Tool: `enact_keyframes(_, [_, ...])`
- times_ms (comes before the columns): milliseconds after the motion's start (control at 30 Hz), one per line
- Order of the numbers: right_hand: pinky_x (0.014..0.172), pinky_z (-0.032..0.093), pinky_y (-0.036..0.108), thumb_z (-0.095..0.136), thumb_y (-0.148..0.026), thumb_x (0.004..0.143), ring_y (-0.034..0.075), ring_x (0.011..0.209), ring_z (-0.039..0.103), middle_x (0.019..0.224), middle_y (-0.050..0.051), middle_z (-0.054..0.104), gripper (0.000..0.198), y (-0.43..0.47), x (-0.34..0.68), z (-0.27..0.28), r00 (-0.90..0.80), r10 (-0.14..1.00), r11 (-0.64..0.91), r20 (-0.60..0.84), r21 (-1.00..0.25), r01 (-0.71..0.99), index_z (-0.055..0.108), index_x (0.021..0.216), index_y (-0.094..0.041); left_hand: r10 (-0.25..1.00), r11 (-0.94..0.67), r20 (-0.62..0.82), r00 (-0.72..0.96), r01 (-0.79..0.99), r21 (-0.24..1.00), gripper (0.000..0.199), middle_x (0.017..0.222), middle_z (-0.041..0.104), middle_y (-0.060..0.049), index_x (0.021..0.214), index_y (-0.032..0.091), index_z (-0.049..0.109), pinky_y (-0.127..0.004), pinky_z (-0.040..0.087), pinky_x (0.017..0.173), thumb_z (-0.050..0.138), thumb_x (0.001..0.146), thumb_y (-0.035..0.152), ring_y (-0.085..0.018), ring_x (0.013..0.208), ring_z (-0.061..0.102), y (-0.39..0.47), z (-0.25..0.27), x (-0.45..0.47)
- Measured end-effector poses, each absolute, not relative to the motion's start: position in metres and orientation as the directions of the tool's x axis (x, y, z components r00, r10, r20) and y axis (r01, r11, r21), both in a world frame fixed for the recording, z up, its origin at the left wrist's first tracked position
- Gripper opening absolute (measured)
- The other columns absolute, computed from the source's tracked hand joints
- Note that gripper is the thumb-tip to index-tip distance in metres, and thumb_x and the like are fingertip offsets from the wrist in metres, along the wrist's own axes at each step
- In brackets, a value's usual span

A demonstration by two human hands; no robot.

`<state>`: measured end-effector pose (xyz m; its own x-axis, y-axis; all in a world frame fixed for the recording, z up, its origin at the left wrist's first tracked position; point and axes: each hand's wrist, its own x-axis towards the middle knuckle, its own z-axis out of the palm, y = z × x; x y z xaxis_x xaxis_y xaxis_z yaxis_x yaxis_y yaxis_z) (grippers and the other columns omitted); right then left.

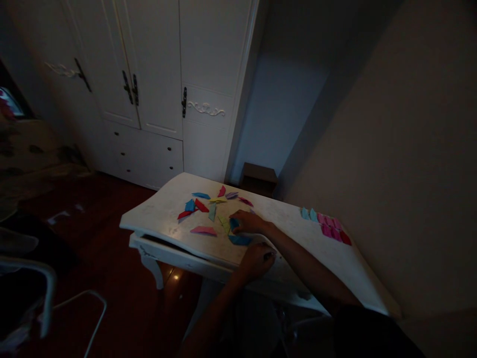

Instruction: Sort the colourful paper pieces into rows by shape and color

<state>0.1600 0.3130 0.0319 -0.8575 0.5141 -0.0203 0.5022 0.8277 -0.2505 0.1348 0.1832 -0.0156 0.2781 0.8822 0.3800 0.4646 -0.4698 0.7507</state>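
My right hand [246, 222] reaches over the white table, its fingers closed about a blue folded paper piece [234, 224]. Just below it lies another blue folded paper piece [239, 240], and a yellow-green one [224, 223] is at its left. Nearer the table's front edge, my left hand [258, 260] is curled with the fingertips drawn together; what is in them, if anything, is too dark to make out. More folded paper pieces lie scattered to the left, among them a pink one [203, 230], a red one [201, 205] and a pale green one [212, 212].
At the right end of the table [156, 209], folded pieces stand in rows: light blue [305, 214], pink [328, 230] and red [345, 238]. A white wardrobe [208, 144] rises behind, with a brown box-like stand [260, 172] beside it. The wall [402, 189] borders the table's right side.
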Motion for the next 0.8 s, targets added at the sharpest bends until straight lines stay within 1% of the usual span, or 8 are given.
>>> enact_keyframes(133, [0.094,0.044,0.038,0.069,-0.034,0.08,0.025,0.114,0.055,0.131,0.011,0.054,0.056,0.31,0.174,0.041,-0.853,0.52,0.831,0.05,-0.259,0.492,0.053,0.132,-0.022,0.883,-0.467,0.381,0.274,0.441,0.766,0.022,0.086,0.069,-0.007,0.091,0.016,0.072,-0.029,0.044,0.071,0.052,0.085,0.021,-0.018,0.079,0.061,0.184,-0.017,0.134])
enact_keyframes(267, [0.093,0.045,0.037,0.067,-0.041,0.081,0.025,0.115,0.054,0.128,0.01,0.058,0.054,0.305,0.187,0.045,-0.785,0.575,0.782,0.23,-0.438,0.444,0.056,0.129,-0.02,0.891,-0.452,0.371,0.26,0.457,0.766,0.022,0.089,0.07,-0.007,0.094,0.016,0.072,-0.03,0.046,0.074,0.053,0.085,0.022,-0.019,0.081,0.062,0.184,-0.017,0.134])
enact_keyframes(367, [0.065,0.05,0.028,0.065,-0.053,0.078,0.016,0.075,0.062,0.113,0.007,0.066,0.061,0.296,0.194,0.042,-0.645,0.717,0.597,0.264,-0.71,0.373,0.056,0.129,-0.021,0.89,-0.456,0.373,0.263,0.467,0.758,0.021,0.09,0.07,-0.007,0.093,0.017,0.071,-0.029,0.047,0.076,0.052,0.085,0.022,-0.019,0.082,0.062,0.184,-0.017,0.135])
enact_keyframes(433, [0.047,0.042,0.024,0.059,-0.06,0.078,0.009,0.05,0.05,0.102,0.006,0.068,0.067,0.288,0.198,0.039,-0.543,0.806,0.421,0.236,-0.873,0.246,0.052,0.133,-0.021,0.892,-0.453,0.369,0.263,0.491,0.745,0.021,0.09,0.069,-0.007,0.092,0.017,0.071,-0.029,0.046,0.077,0.051,0.086,0.022,-0.018,0.082,0.062,0.183,-0.018,0.136])
enact_keyframes(500, [0.04,0.037,0.024,0.051,-0.064,0.08,0.007,0.042,0.041,0.097,0.006,0.068,0.07,0.28,0.201,0.038,-0.463,0.862,0.279,0.206,-0.956,0.094,0.049,0.134,-0.021,0.894,-0.447,0.362,0.263,0.527,0.723,0.021,0.088,0.069,-0.007,0.091,0.017,0.07,-0.028,0.046,0.076,0.051,0.087,0.022,-0.018,0.082,0.061,0.182,-0.018,0.136])
enact_keyframes(567, [0.04,0.037,0.025,0.042,-0.067,0.082,0.008,0.041,0.036,0.103,0.009,0.068,0.067,0.272,0.207,0.039,-0.4,0.896,0.203,0.19,-0.979,-0.009,0.051,0.13,-0.021,0.893,-0.45,0.358,0.272,0.561,0.695,0.02,0.087,0.068,-0.006,0.091,0.018,0.07,-0.028,0.045,0.075,0.051,0.087,0.021,-0.018,0.081,0.06,0.181,-0.018,0.137])
enact_keyframes(667, [0.041,0.037,0.027,0.028,-0.069,0.085,0.009,0.043,0.03,0.121,0.011,0.063,0.063,0.262,0.219,0.046,-0.384,0.91,0.143,0.155,-0.988,-0.06,0.058,0.118,-0.024,0.893,-0.45,0.351,0.283,0.599,0.663,0.019,0.083,0.066,-0.006,0.088,0.017,0.069,-0.027,0.044,0.072,0.051,0.087,0.022,-0.017,0.078,0.06,0.18,-0.016,0.137])
enact_keyframes(800, [0.041,0.031,0.026,0.018,-0.064,0.088,0.01,0.043,0.023,0.13,0.011,0.058,0.064,0.257,0.245,0.053,-0.395,0.909,0.096,0.132,-0.989,-0.108,0.055,0.121,-0.025,0.893,-0.449,0.35,0.282,0.586,0.674,0.02,0.083,0.065,-0.005,0.092,0.018,0.069,-0.027,0.044,0.073,0.05,0.088,0.023,-0.017,0.078,0.06,0.18,-0.015,0.137])
